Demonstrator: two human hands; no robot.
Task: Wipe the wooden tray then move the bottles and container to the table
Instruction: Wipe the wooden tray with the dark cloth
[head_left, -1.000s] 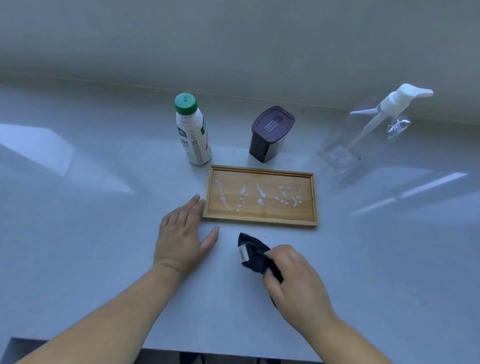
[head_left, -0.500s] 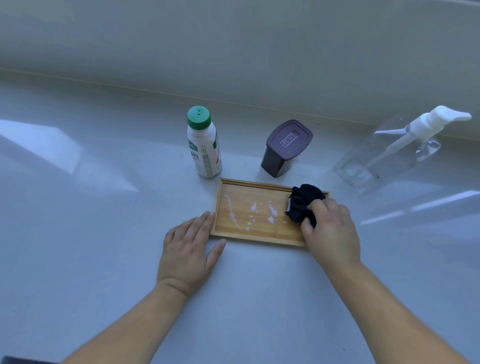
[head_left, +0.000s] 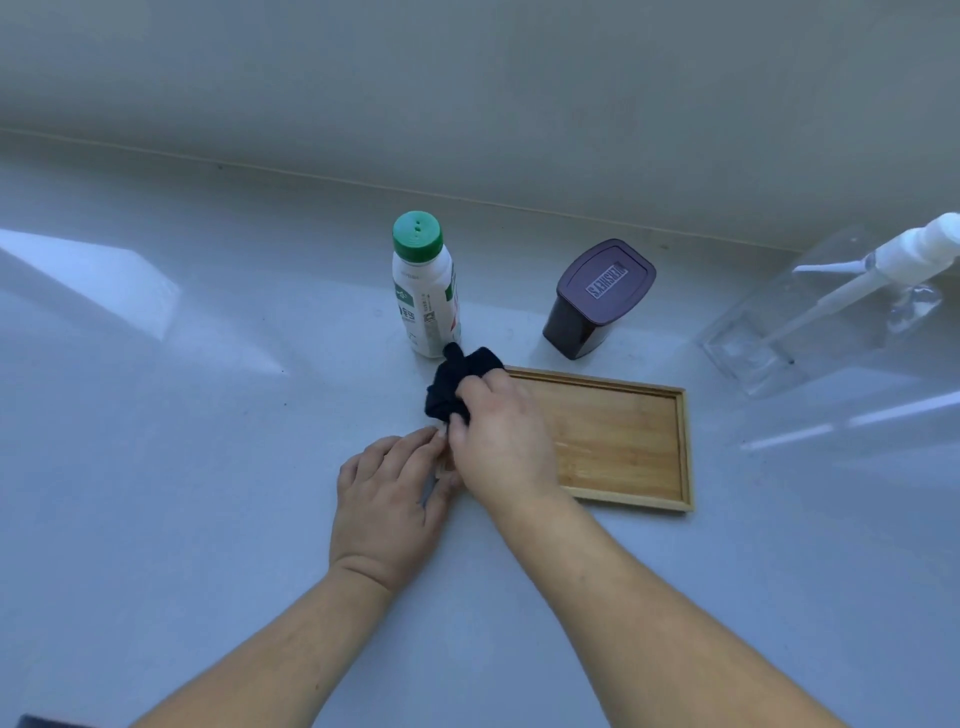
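Behind the wooden tray (head_left: 618, 441), brown container (head_left: 597, 299) lid reads "HERSHEY'S".

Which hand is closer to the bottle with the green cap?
The right hand. It holds the dark cloth just below the green-capped bottle, at the tray's left end. The left hand lies flat on the table, farther toward the person.

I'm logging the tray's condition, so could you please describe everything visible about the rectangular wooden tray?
The rectangular wooden tray looks like light bamboo, with a flat grained floor and a low raised rim. It lies flat on the pale grey table. Its visible floor shows no marks. The right hand covers its left end, pressing a dark cloth at the far-left corner, while the left hand rests at its near-left corner.
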